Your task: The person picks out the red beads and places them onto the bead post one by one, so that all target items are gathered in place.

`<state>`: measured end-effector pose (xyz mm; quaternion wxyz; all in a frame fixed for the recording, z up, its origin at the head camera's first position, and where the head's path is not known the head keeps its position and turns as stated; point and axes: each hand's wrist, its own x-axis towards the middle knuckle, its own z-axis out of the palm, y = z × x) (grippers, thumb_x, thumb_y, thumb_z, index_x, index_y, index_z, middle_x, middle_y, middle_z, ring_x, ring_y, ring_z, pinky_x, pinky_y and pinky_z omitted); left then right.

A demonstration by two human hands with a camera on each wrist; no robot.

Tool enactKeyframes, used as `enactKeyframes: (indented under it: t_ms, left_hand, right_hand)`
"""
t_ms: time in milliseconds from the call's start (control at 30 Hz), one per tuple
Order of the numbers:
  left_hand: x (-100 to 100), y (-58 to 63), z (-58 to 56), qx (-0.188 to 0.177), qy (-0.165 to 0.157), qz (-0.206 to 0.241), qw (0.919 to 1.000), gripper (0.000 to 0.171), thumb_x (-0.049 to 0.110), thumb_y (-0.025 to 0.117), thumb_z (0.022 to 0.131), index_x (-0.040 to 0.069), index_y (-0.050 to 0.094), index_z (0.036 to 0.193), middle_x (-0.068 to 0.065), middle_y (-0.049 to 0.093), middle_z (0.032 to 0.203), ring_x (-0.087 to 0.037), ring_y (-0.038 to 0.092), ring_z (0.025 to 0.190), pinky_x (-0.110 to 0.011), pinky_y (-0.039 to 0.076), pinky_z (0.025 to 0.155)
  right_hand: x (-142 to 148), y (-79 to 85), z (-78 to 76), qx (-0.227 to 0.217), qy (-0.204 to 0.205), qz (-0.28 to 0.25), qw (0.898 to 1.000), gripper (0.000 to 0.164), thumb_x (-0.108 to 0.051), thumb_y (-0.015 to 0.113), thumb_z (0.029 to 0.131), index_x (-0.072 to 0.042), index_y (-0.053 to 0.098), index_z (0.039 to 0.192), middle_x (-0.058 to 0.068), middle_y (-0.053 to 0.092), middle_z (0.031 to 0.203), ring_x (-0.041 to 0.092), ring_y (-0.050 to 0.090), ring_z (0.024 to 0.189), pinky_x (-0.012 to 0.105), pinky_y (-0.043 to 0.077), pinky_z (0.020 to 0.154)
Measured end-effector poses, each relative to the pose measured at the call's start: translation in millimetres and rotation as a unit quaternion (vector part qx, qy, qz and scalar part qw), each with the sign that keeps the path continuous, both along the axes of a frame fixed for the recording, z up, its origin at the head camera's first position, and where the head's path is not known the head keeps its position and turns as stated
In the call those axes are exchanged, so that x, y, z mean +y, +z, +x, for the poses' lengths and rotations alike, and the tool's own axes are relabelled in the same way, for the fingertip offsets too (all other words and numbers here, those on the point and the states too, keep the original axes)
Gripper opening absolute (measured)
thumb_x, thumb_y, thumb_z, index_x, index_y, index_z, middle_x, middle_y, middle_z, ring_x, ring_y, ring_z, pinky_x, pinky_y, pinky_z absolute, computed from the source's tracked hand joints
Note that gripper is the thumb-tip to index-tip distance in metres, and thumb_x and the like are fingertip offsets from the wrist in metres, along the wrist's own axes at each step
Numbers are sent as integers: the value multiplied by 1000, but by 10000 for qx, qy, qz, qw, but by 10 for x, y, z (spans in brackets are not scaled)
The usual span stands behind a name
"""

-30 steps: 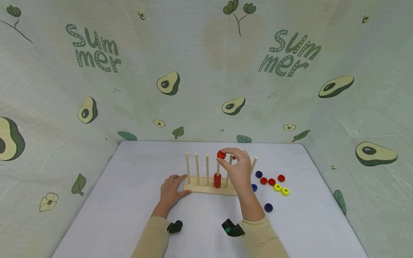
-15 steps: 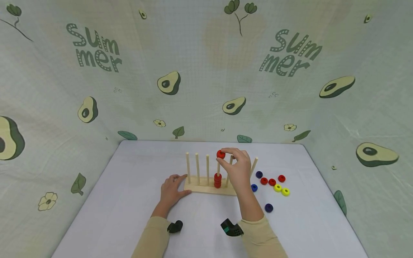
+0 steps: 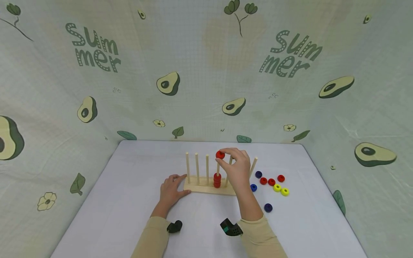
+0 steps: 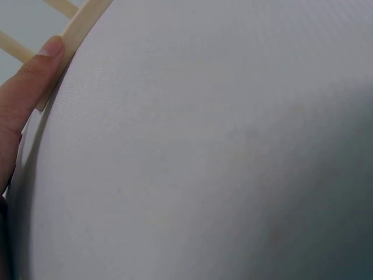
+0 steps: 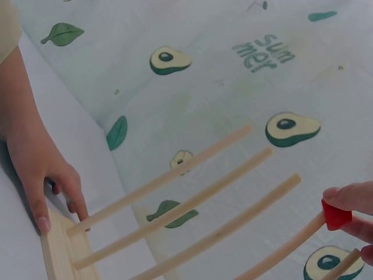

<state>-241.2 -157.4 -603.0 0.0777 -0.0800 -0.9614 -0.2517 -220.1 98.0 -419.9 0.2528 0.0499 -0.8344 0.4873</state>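
A wooden peg stand [image 3: 206, 189] with a row of upright pegs lies on the table. My left hand [image 3: 171, 191] grips its left end, thumb at the front edge and fingers at the back; the left wrist view shows the thumb [image 4: 41, 73] against the base. My right hand [image 3: 239, 168] pinches a red bead [image 3: 220, 154] between thumb and fingertips, right at the top of the fourth peg from the left. In the right wrist view the bead [image 5: 336, 214] meets the peg's tip. Red beads [image 3: 217, 180] are stacked low on that same peg. The right hand hides part of the stand's right side.
Right of the stand lie loose beads: several red ones [image 3: 271, 182], two yellow ones [image 3: 285, 191], a blue one [image 3: 254, 187] and dark blue ones [image 3: 268, 208]. A slanted-looking peg [image 3: 254, 166] rises beyond the right hand. A patterned cloth [image 3: 193, 118] hangs behind the white table [image 3: 135, 200].
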Motion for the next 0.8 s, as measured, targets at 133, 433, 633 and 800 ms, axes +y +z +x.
enactKeyframes:
  t_ms: [133,433,633,800]
  left_hand:
    - [-6,0,-11,14,16,-15,10000,73,52,78,76,23,55,138,-12,48,128,-29,48,103,-45,37,80]
    - [-22,2,-34,45,-8,9,10000,73,51,79,76,23,56,138,-12,49,127,-31,48,103,-47,37,80]
    - [-39,-15,-51,57,-50,23,10000,73,52,79,75,23,56,138,-12,48,127,-31,48,103,-47,37,80]
    - [-42,1,-49,56,-65,34,10000,72,51,79,75,23,56,138,-12,49,127,-31,49,103,-47,37,80]
  right_hand:
    - [-2,1,-9,12,-9,81,10000,28,-15,86,75,-13,77,102,-1,71,103,19,48,92,38,36,78]
    - [-30,1,-44,63,-87,344,9994,29,-17,86,75,-13,77,102,-1,71,103,19,48,89,38,35,80]
    - [-51,-1,-49,44,-140,449,9989,29,-18,87,74,-13,76,102,-1,70,103,20,49,91,38,35,84]
    - [-70,10,-51,6,-197,531,9984,29,-19,87,74,-13,76,101,-1,70,102,20,49,91,39,34,86]
